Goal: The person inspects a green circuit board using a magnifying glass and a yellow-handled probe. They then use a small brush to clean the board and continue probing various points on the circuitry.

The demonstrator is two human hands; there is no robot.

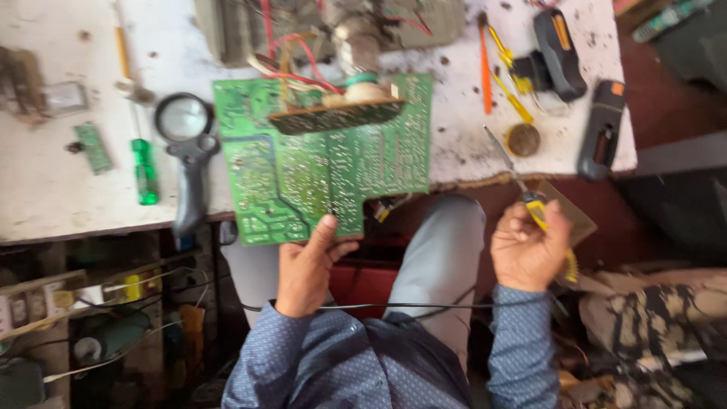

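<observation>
Between the hands: a grey-trousered knee and a thin black cord (394, 306) that runs from sleeve to sleeve.
Left hand: the left hand (307, 266) is closed on the near edge of a green circuit board (326, 170), thumb on top, fingers underneath.
Circuit board: it lies solder side up, its far part on the white workbench (45, 189), its near edge past the bench edge over the lap; a smaller brown board (333, 117) and red wires (303, 60) stand at its far side, running up to a grey chassis (242, 26).
Right hand: the right hand (528, 254) is clenched round the yellow handle of a screwdriver (522, 189), whose metal shaft points up and away toward the bench, clear of the board.
Left of the left hand: a magnifying glass (185, 125) with a dark handle lies just beside the board, and further out a green-handled screwdriver (144, 170) and a small green board scrap (92, 146).
Beyond the right hand: a round brown tin (523, 139), an orange-handled tool (485, 72), yellow-handled pliers (509, 79) and two dark handheld devices (602, 129).
Step in hand: judged from the grips, the board is being steadied for inspection while the screwdriver waits, tip not touching anything.
Next move calls for: a firm hold on the overhanging edge, and the tip brought left across the gap without catching the cord or wires.
</observation>
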